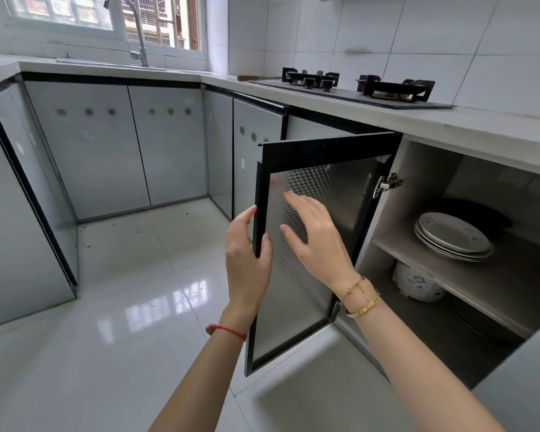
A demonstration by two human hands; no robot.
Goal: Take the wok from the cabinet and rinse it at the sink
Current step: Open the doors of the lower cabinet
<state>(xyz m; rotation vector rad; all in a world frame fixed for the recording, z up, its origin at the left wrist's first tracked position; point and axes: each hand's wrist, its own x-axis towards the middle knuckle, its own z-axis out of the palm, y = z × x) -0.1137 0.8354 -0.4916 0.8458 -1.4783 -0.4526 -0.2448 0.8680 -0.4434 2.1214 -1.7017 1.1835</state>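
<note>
Cabinet door swung open under the stove, both hands at it.

From the head camera, the left hand [247, 260] grips the free edge of the black-framed cabinet door [321, 169], fingers curled round the frame; the right hand [317, 241] lies flat, fingers straight and spread, against its frosted, cube-patterned pane. Inside the cabinet [418, 194], on the pale upper shelf [468, 275], a stack of white oval plates [452, 236] sits at the front edge, with the dark, round-rimmed wok [483, 213] just behind it. Below stands a white pot with blue flowers [413, 283]. The chrome faucet [131, 26] arches over the sink [106, 63] at the far counter, under the window.
</note>
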